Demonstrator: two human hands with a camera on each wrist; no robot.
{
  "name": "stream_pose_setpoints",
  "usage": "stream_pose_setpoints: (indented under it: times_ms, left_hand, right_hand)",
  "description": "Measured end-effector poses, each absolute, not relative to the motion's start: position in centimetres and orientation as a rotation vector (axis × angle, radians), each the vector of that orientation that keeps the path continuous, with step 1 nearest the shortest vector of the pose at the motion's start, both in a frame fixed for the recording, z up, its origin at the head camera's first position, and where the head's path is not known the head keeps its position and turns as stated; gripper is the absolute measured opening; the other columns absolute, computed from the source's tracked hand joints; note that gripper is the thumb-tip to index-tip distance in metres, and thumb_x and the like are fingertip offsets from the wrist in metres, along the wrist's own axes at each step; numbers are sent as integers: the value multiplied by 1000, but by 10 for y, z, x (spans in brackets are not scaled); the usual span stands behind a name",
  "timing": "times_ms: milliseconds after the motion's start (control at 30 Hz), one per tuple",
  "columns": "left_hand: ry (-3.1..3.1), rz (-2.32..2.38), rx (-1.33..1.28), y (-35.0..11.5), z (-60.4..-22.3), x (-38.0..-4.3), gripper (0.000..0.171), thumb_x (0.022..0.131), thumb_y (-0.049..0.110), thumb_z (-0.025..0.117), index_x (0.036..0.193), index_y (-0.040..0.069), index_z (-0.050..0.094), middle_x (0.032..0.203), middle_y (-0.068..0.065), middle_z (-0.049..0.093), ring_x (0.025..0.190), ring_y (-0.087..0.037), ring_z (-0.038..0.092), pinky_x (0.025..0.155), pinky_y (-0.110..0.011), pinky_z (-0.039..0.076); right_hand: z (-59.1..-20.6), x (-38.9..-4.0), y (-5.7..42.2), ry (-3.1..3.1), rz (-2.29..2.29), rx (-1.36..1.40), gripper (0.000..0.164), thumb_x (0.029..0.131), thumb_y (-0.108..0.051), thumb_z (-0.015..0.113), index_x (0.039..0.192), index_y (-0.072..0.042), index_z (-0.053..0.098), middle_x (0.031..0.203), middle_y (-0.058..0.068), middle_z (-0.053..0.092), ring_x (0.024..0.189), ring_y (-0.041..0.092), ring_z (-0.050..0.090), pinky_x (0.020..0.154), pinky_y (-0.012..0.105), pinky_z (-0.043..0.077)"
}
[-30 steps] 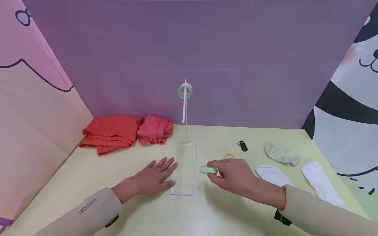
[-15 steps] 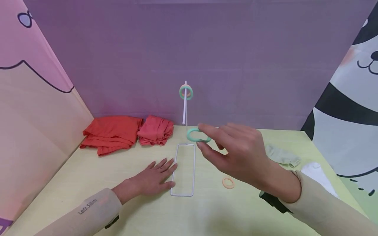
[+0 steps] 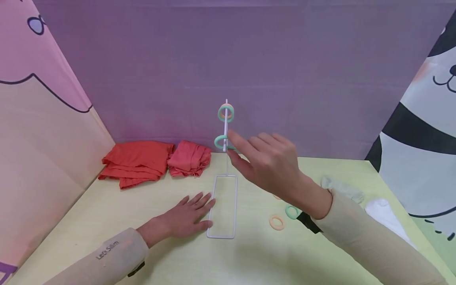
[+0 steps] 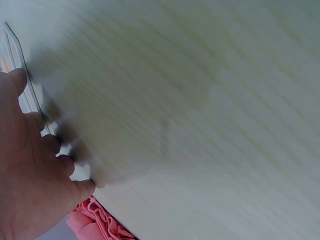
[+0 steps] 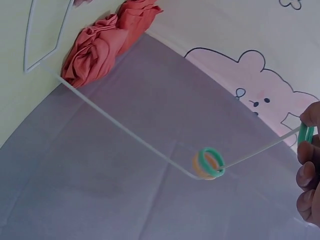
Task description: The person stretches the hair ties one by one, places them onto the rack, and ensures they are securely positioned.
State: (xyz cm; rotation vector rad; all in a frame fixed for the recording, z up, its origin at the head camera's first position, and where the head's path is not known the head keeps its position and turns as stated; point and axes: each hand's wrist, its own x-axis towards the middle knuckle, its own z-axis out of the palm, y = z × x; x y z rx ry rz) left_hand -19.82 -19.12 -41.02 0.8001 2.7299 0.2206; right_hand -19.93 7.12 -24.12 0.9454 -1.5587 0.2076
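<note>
— Two rings (image 3: pixel 226 113) already hang up on the wire stand (image 3: pixel 226 158), a green one and an orange one, side by side at the bend. What is the right hand (image 3: pixel 268 161) doing?

— It holds a third one, a green ring (image 3: pixel 221 141), pinched between thumb and forefinger, right at the free tip of the stand's arm. From the wrist view the ring (image 5: pixel 306 134) sits at the very end of the white rod, with the fingertips (image 5: pixel 311 116) curled about it; the other fingers are loosely spread.

— So which step would you call this?

— Threading, I'd say: the ring looks to be just at or just over the tip, though I cannot tell whether the rod has passed through it.

— And the left hand (image 3: pixel 185 215)?

— Flat on the table (image 3: pixel 107 209), fingers straight, their tips touching the left side of the stand's rectangular base (image 3: pixel 222 206). It seems to steady the frame; it holds nothing.

— What does the next move ask for?

— Probably a push along the rod toward the two hanging rings, keeping the ring's hole in line with the thin wire, then letting go. The stand is light, so the flat hand matters.

— Anything left over?

— Near the right forearm lie an orange ring (image 3: pixel 276 222) and another green ring (image 3: pixel 292 211). Red cloths (image 3: pixel 137 160) sit at the back left, socks (image 3: pixel 342 189) to the right.
</note>
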Motion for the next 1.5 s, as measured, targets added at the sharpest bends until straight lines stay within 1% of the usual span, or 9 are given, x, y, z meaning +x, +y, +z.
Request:
stream_pose_setpoints:
  times_ms: [200,400,567,800,1033,1100,1233,1367,1500]
  left_hand:
    - [2730,221,806,-192,-412,-199,74,102,59,42,161,22,20,170,-3,13,158,-32,6,123,-62,12]
    - [2738,211,814,-192,-410,-197,73,102,58,41,161,20,20,170,-5,13,158,-33,7,123,-63,13]
    - [2737,209,818,-191,-412,-197,73,102,58,41,161,20,20,170,-4,13,158,-33,7,123,-62,13]
    - [2736,204,814,-192,-412,-197,73,102,57,42,161,19,20,170,-5,14,158,-33,7,123,-62,13]
    - [2735,201,810,-191,-413,-197,74,102,59,40,162,21,19,170,-4,13,158,-32,7,123,-62,13]
    - [2733,204,811,-191,-413,-198,74,102,59,40,162,21,20,170,-4,12,158,-32,6,123,-62,13]
    - [2732,200,817,-192,-412,-197,74,102,59,40,162,20,19,170,-4,13,158,-32,6,123,-62,13]
    - [2736,200,814,-192,-410,-196,74,102,57,42,161,19,20,170,-5,14,158,-33,7,123,-62,13]
    - [2737,192,807,-192,-409,-196,74,102,57,42,161,19,20,170,-5,14,158,-33,7,123,-62,13]
  right_hand:
    - [-244,-218,71,-1597,165,900,22,91,-22,66,110,-15,74,50,-3,47,44,15,41,43,27,26]
    - [-246,-239,68,-1675,144,873,21,93,-23,65,111,-16,73,50,-1,48,43,16,43,41,28,26]
    - [-247,-257,63,-1700,142,834,19,94,-24,64,108,-16,74,50,-1,50,44,16,46,41,29,29]
    - [-247,-272,58,-1735,116,788,17,96,-22,58,103,-15,72,51,-1,52,43,17,47,41,31,32]
    - [-246,-282,54,-1732,119,742,9,92,-21,62,94,-15,69,50,-2,52,42,18,47,41,30,29]
    - [-246,-283,54,-1750,119,729,11,90,-22,66,97,-15,70,51,-2,55,43,18,50,42,31,32]
    - [-245,-279,56,-1819,93,706,28,88,-30,72,110,-14,70,60,0,65,49,19,56,45,30,38]
    - [-243,-269,63,-1885,86,719,42,90,-38,70,124,-14,66,69,2,70,54,20,59,46,31,40]
    - [-246,-252,81,-1975,143,787,50,90,-43,69,132,-16,63,75,3,71,62,24,64,48,35,45]
